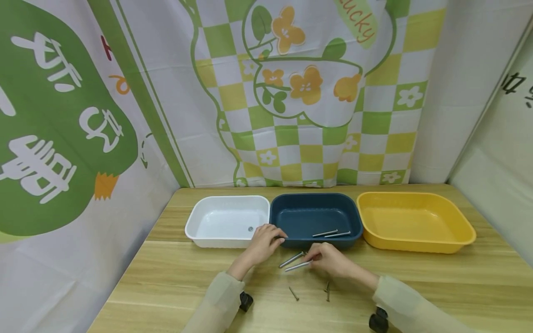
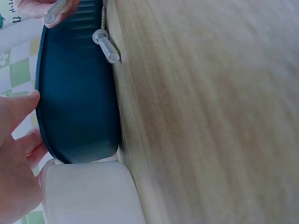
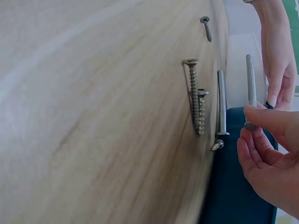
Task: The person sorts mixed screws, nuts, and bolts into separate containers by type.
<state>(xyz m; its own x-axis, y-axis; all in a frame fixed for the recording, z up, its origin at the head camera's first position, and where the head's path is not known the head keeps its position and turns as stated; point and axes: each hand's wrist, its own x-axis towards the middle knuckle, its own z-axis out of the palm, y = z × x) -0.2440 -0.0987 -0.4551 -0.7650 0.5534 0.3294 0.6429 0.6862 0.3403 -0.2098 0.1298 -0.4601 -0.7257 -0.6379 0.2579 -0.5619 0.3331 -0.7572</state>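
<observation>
My right hand [image 1: 329, 259] pinches a silver bolt [image 3: 251, 81] near its head between thumb and fingers, just in front of the dark blue bin [image 1: 287, 243]. A second bolt [image 3: 222, 102] lies on the table beside that bin, with a small screw [image 3: 217, 145] by its head. My left hand [image 1: 264, 240] rests with its fingertips at the blue bin's near left rim; whether they grip it is unclear. Inside the blue bin lie two long bolts [image 1: 325, 233]. Nearer me on the table are two crossed screws [image 3: 193, 88] and a single screw [image 1: 294, 293].
To the left of the blue bin, touching it, stands a white bin [image 1: 208, 243] holding a small round metal piece [image 1: 250, 229]. A yellow bin [image 1: 416, 246] stands to the right. Behind the wooden table [image 1: 166, 286] hangs a patterned cloth [image 1: 312, 152].
</observation>
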